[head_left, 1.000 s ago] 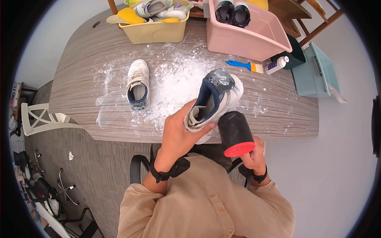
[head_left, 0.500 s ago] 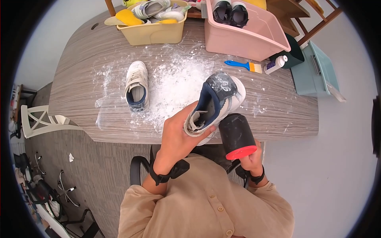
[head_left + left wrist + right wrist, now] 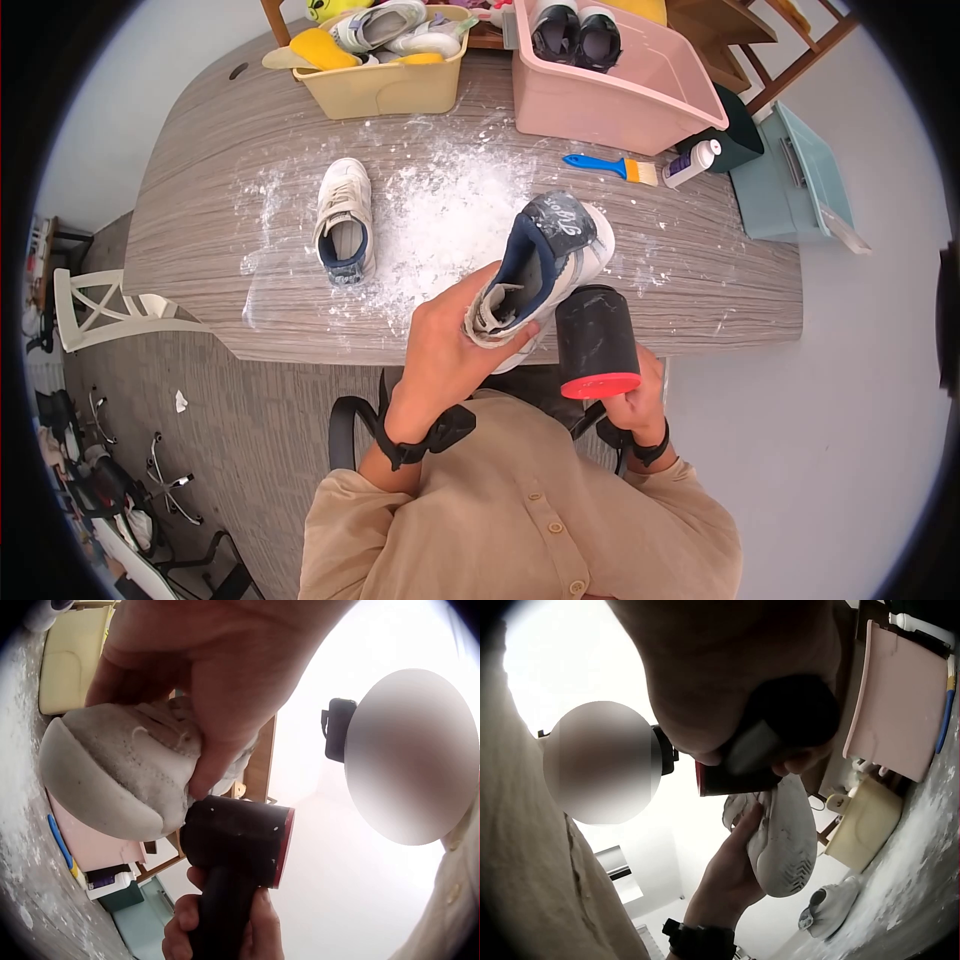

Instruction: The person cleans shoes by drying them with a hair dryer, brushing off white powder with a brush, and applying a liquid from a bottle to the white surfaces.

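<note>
My left hand (image 3: 445, 335) grips a white sneaker (image 3: 585, 262) by the laced side of its opening, thumb over the edge. The sneaker is raised over the table's front edge, its dark panel with white script towards the far side. My right hand (image 3: 642, 395) holds a black hair dryer (image 3: 597, 335) with a red rear end by its handle, as the left wrist view shows. The dryer's front end is right at the sneaker's side. The matching sneaker (image 3: 345, 215) stands on the table at left. In the right wrist view, the held sneaker's sole (image 3: 791, 862) shows.
White powder (image 3: 450, 215) is spread over the middle of the wooden table (image 3: 200, 230). At the back stand a yellow bin (image 3: 385, 92) of shoes and a pink bin (image 3: 600, 115) with black shoes. A blue-handled brush (image 3: 605, 165) and a white bottle (image 3: 693, 163) lie at right.
The sneaker and the hair dryer have shifted only slightly, the dryer tilting a little back and forth. Both hands keep their hold, and the head view has drifted a bit.
</note>
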`<action>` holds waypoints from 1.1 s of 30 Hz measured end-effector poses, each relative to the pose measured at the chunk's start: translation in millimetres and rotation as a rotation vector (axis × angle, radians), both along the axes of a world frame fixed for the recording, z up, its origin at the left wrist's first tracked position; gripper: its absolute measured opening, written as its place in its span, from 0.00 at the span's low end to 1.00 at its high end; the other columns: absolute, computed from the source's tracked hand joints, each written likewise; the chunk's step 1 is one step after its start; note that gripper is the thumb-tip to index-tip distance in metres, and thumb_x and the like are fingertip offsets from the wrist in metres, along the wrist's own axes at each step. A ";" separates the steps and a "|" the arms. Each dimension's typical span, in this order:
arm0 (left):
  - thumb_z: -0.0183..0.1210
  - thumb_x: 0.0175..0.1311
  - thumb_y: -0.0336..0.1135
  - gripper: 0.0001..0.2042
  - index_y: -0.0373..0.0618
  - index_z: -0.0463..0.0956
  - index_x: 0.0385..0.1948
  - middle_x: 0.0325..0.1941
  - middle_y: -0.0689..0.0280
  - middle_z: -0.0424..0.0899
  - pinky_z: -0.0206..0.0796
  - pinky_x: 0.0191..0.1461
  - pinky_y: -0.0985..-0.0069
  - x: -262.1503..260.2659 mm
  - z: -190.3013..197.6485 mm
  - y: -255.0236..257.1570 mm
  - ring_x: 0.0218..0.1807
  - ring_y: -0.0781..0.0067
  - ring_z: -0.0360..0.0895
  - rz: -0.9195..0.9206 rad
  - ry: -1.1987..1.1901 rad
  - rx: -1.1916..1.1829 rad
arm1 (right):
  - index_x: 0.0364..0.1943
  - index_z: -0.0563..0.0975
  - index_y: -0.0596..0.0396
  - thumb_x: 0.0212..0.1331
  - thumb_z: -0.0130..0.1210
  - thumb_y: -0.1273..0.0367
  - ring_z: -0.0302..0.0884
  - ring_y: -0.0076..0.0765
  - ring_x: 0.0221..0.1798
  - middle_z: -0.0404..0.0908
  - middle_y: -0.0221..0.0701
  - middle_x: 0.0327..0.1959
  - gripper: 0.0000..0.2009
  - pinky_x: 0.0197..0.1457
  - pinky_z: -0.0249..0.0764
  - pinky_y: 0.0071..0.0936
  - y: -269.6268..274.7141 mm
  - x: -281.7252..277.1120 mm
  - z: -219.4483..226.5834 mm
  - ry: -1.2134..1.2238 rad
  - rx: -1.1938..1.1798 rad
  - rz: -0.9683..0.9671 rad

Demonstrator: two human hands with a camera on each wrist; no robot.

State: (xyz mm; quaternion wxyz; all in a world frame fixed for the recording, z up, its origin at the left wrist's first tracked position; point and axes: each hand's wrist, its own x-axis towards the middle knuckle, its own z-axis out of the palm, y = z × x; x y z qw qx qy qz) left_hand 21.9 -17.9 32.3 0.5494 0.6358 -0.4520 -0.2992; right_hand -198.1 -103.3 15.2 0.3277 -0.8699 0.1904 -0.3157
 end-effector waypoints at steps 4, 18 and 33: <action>0.69 0.45 0.31 0.25 0.40 0.75 0.49 0.41 0.55 0.83 0.72 0.46 0.73 0.4 -0.3 -0.1 0.43 0.62 0.82 -0.009 -0.005 0.002 | 0.43 0.74 0.67 0.46 0.57 0.73 0.78 0.42 0.28 0.80 0.42 0.32 0.17 0.31 0.72 0.28 -0.5 1.9 3.1 -0.011 -0.017 0.002; 0.69 0.44 0.31 0.25 0.38 0.75 0.49 0.40 0.54 0.83 0.72 0.44 0.73 2.2 1.5 1.2 0.40 0.60 0.82 -0.033 -0.015 0.039 | 0.42 0.73 0.71 0.45 0.60 0.71 0.76 0.45 0.26 0.77 0.44 0.30 0.20 0.29 0.72 0.30 -6.9 -3.2 -2.2 -0.016 -0.080 0.049; 0.69 0.43 0.30 0.25 0.39 0.75 0.47 0.37 0.55 0.82 0.72 0.41 0.72 0.7 -1.7 0.7 0.38 0.58 0.82 -0.022 -0.129 -0.011 | 0.43 0.74 0.67 0.47 0.58 0.74 0.79 0.43 0.28 0.80 0.42 0.32 0.17 0.31 0.73 0.27 -2.7 -5.3 11.3 0.008 0.009 -0.027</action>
